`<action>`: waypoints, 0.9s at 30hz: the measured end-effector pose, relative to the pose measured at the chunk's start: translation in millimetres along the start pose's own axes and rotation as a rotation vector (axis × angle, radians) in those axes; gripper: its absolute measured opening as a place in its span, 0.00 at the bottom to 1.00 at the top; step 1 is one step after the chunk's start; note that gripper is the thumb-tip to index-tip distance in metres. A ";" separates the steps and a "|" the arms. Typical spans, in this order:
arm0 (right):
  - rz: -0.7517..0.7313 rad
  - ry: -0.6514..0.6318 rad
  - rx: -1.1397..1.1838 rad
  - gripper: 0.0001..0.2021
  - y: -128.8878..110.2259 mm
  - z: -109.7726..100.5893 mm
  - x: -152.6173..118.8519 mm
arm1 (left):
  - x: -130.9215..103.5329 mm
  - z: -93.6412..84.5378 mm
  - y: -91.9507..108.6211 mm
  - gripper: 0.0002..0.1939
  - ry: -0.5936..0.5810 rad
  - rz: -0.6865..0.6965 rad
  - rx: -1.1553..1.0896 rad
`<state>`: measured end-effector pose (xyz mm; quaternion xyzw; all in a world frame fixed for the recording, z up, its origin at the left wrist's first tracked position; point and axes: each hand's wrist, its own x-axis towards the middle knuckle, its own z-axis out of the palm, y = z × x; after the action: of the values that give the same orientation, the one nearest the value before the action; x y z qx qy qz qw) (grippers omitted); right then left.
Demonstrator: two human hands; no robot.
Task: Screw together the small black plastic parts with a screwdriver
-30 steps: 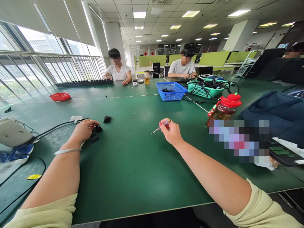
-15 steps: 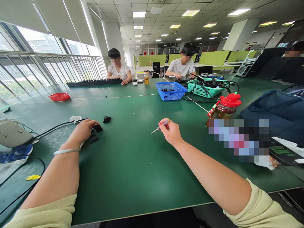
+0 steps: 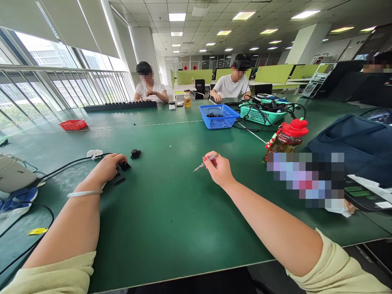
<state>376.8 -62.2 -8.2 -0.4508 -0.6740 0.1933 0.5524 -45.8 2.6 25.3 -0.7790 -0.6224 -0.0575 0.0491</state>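
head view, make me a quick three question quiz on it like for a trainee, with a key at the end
1. True or false: the fingers of the left hand are at a small black part on the green table.
2. Which hand holds the thin pointed tool?
a) the left hand
b) the right hand
c) neither
3. Fill in the colour: the bottle near the dark blue bag has a ____ lid.

Key: 1 true; 2 b; 3 red
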 end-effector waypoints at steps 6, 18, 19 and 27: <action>-0.003 -0.001 0.005 0.14 1.8 0.6 0.2 | -0.8 -3.1 4.1 0.32 -0.003 -0.014 -0.017; 0.017 -0.017 -0.006 0.16 0.5 -0.3 -0.3 | 5.4 4.2 3.9 0.30 -0.016 -0.041 -0.043; 0.014 -0.018 -0.007 0.16 0.3 -0.3 -0.2 | 5.3 1.8 5.1 0.29 -0.006 -0.054 -0.045; 0.005 -0.028 -0.015 0.16 -0.8 0.6 -1.1 | 6.7 -17.2 -2.2 0.19 -0.277 -0.358 0.115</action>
<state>375.9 -63.3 -8.5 -0.4538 -0.6819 0.1959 0.5391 -47.0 7.0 43.3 -0.6528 -0.7536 0.0776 -0.0035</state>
